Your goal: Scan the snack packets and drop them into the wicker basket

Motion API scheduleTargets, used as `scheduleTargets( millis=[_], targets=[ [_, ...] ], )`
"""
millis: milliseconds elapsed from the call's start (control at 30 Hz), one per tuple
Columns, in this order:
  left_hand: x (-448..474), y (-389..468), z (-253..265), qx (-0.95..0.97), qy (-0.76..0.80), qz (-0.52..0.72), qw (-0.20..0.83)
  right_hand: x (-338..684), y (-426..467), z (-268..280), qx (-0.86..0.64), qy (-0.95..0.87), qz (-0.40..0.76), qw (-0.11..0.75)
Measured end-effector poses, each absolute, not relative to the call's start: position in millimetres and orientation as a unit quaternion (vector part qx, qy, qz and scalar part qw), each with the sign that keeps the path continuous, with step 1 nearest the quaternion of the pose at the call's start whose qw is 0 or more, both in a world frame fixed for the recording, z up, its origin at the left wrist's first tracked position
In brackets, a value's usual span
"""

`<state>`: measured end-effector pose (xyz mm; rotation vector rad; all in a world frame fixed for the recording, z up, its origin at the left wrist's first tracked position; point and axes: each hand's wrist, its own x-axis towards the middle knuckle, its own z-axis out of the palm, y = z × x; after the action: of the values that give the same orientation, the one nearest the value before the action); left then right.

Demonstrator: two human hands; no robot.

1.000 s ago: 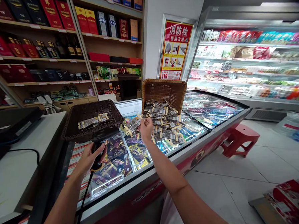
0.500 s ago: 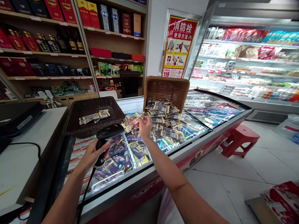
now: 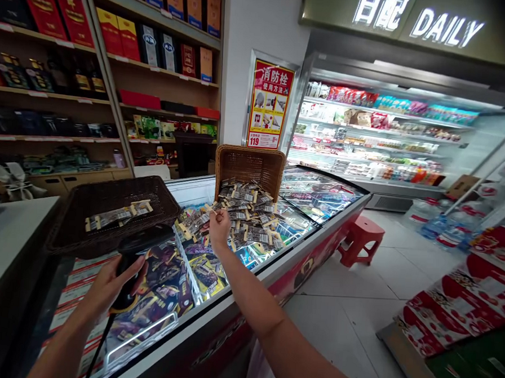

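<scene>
My left hand (image 3: pixel 125 278) is wrapped round the handle of a black barcode scanner (image 3: pixel 146 239), its cord hanging down. The scanner's head points toward the right hand. My right hand (image 3: pixel 219 228) pinches a small clear snack packet (image 3: pixel 200 220) with pale yellow ends, above the freezer's glass lid. Similar packets (image 3: pixel 251 208) lie heaped just right of it, spilling from a tan wicker basket (image 3: pixel 252 152) tipped on its side. At the left, a dark brown wicker basket (image 3: pixel 80 200) holds several such packets (image 3: pixel 118 214).
A chest freezer (image 3: pixel 269 274) with ice creams under glass stands before me. A white counter (image 3: pixel 17 227) is at the left. On the floor at the right are a red stool (image 3: pixel 362 242), large water bottles (image 3: pixel 451 227) and stacked red cartons (image 3: pixel 462 296).
The view has swung right, so things appear further left. The packet in my right hand now extends left toward the scanner. My left hand keeps its grip on the scanner.
</scene>
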<state>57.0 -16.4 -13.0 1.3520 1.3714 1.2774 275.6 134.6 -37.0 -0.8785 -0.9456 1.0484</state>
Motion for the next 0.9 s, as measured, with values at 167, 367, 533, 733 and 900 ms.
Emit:
scheduleTargets(
  millis=[167,367,533,733,900],
  targets=[
    [65.4,-21.2,-5.5,0.549,0.54,0.495,0.403,274.9,132.7,-35.8,-0.406,-0.41,0.472,0.666],
    [71.3,-24.8,2.6,0.581,0.53,0.465,0.408,275.7,130.6,-30.4,-0.418,-0.404,0.463,0.669],
    [69.6,-26.6,3.2,0.583,0.539,0.46,0.397,278.7,129.5,-32.7,-0.404,-0.416,0.466,0.668],
    [67.3,-25.9,-0.8,0.543,0.557,0.485,0.399,276.4,136.7,-34.8,-0.388,-0.386,0.465,0.696],
    [55.1,-18.3,-4.0,0.489,0.589,0.506,0.398,312.7,164.8,-20.6,-0.377,-0.293,0.437,0.762]
  ],
)
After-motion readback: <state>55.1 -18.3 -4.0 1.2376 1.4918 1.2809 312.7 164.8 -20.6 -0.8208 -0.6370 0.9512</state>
